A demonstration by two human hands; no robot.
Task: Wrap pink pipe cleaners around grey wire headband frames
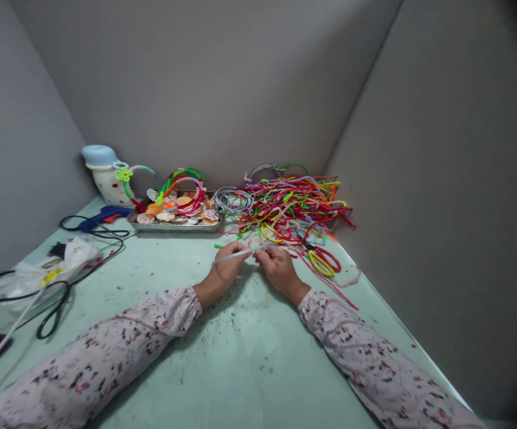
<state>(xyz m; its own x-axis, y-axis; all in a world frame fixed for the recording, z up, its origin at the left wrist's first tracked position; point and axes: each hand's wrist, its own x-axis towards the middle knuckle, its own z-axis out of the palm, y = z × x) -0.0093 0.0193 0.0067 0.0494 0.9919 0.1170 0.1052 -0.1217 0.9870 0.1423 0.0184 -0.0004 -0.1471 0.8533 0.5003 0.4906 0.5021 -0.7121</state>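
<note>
Your fingers (pixel 258 255) are closed in a pinch on a thin grey strip (pixel 242 252), one end in the left hand (pixel 229 267) and the other in the right hand (pixel 278 265). Both forearms lie flat on the table (pixel 240 357), palms down, and meet near its far edge. The strip sits just before the heap of coloured pipe cleaners (pixel 294 208); the tray of shells (pixel 175 217) stands to the left of the heap.
</note>
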